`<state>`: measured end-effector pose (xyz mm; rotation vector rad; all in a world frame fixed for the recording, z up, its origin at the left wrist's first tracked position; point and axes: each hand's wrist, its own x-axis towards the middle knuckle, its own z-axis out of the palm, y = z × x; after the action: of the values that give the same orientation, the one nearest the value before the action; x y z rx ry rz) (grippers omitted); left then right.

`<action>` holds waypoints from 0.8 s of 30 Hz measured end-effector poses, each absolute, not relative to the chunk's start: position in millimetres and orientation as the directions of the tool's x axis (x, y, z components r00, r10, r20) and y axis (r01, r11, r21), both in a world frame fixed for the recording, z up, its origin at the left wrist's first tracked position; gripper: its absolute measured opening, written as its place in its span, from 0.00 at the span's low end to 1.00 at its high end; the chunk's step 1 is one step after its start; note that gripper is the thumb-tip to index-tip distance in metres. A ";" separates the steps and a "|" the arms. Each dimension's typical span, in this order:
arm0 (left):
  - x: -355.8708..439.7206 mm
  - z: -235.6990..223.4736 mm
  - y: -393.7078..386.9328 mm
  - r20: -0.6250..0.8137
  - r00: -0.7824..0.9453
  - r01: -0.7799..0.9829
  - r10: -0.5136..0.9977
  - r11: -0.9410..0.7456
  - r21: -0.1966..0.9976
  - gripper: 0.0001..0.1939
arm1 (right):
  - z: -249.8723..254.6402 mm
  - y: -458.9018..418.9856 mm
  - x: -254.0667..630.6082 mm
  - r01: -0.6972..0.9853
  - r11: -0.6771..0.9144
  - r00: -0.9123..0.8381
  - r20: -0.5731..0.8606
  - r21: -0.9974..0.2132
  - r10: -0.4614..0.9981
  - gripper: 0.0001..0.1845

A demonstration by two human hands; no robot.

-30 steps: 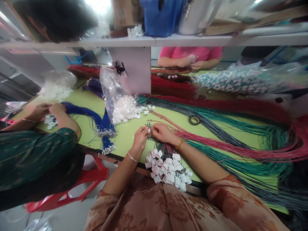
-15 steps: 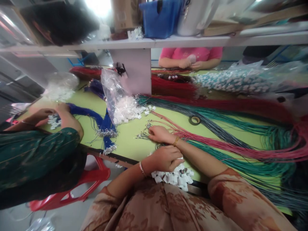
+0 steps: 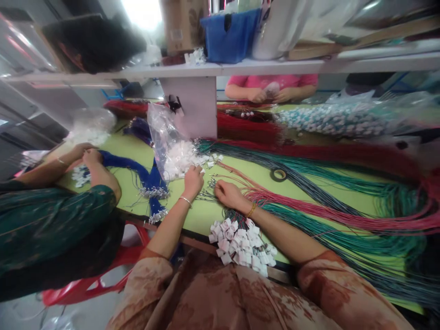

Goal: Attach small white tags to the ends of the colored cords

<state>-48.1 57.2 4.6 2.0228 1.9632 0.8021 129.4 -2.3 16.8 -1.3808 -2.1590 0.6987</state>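
Note:
My left hand [image 3: 193,181] is at the near edge of a heap of small white plastic connector housings [image 3: 180,153] spilling from a clear bag [image 3: 160,121]. Its fingers are bent together; what lies between them is hidden. Just right of it, my right hand [image 3: 229,195] is closed on wires, beside their metal-tipped ends [image 3: 211,183]. Pink-red wires [image 3: 292,204] run from there to the right across the green table [image 3: 330,188]. Below my right wrist, at the table edge, lies a bunch of white connectors [image 3: 240,243] fitted on wires.
A roll of black tape [image 3: 278,174] rests by grey wires [image 3: 309,192] and green wires [image 3: 343,176]. Left, a co-worker's hands [image 3: 90,155] are at blue wires [image 3: 129,161]. Across the table sits a person in pink [image 3: 275,82]. A shelf [image 3: 261,67] spans above.
My left hand has moved from above the bunch of white connectors up and left to the heap by the bag, uncovering the bunch. My right hand stays at the wire ends, barely shifted.

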 end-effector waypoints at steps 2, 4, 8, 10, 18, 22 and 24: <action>-48.0 2.7 51.5 0.216 0.046 0.919 0.975 -0.126 0.375 0.08 | 12.6 1.3 130.0 0.573 0.346 -0.349 0.160 -0.743 0.923 0.07; -49.0 3.1 44.9 0.211 0.103 0.938 0.972 -0.166 0.305 0.09 | 7.8 4.9 129.2 0.457 0.330 -0.332 0.186 -0.826 0.925 0.06; -54.1 7.2 36.2 0.214 0.135 0.915 0.968 -0.204 0.347 0.07 | 3.2 8.2 124.6 0.286 0.296 -0.308 0.205 -0.911 0.929 0.07; -55.7 10.2 32.7 0.221 0.057 0.859 0.974 -0.160 0.486 0.06 | 3.9 8.5 122.9 0.246 0.289 -0.294 0.213 -0.925 0.932 0.07; -42.2 20.5 10.1 -0.174 -0.085 -0.271 0.981 0.146 0.952 0.19 | 10.4 9.7 125.6 0.186 0.262 -0.218 0.220 -0.947 0.951 0.10; -34.7 19.3 0.3 -0.248 0.053 -0.476 0.967 0.243 0.845 0.15 | 12.3 8.4 127.1 0.204 0.244 -0.202 0.203 -0.948 0.958 0.10; -32.6 17.9 -2.2 -0.248 0.071 -0.517 0.966 0.249 0.819 0.13 | 13.5 7.6 128.4 0.226 0.245 -0.215 0.197 -0.943 0.956 0.09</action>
<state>-32.6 -2.2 17.9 0.6206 0.9129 1.2294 128.4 7.6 13.5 -1.1187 -1.6362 1.0412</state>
